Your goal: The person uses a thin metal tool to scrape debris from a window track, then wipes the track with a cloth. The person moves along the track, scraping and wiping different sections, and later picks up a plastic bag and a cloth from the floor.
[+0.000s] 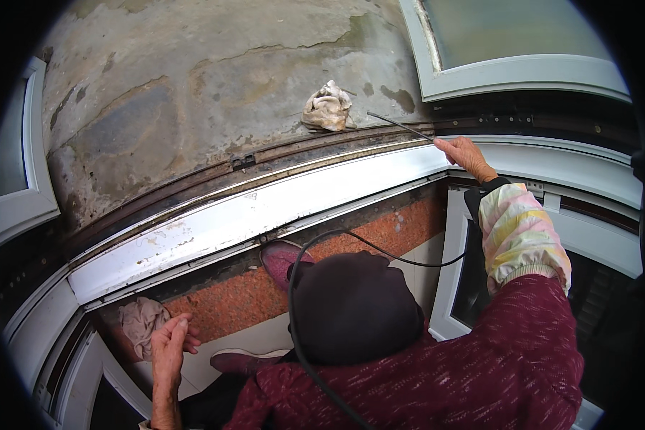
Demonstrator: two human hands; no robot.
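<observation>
My right hand (466, 155) holds one end of a thin dark rod (400, 126) at the right end of the window frame's outer track, the rod's far tip pointing left over the concrete ledge. My left hand (173, 341) hangs low at the left with bent fingers and nothing visible in it. Beside it a crumpled pinkish-grey cloth (141, 322) lies on the red granite strip (231, 305). Another crumpled, dirty beige cloth (328, 107) rests on the ledge, left of the rod's tip. Between my hands runs the white window frame's sill (258, 209), stained at its left part.
White-framed casements stand open at the upper right (521, 72) and far left (29, 199), with more inward panels (451, 269) at the lower corners. A black cable (295, 306) loops before my body. The concrete ledge (193, 64) is stained and cracked.
</observation>
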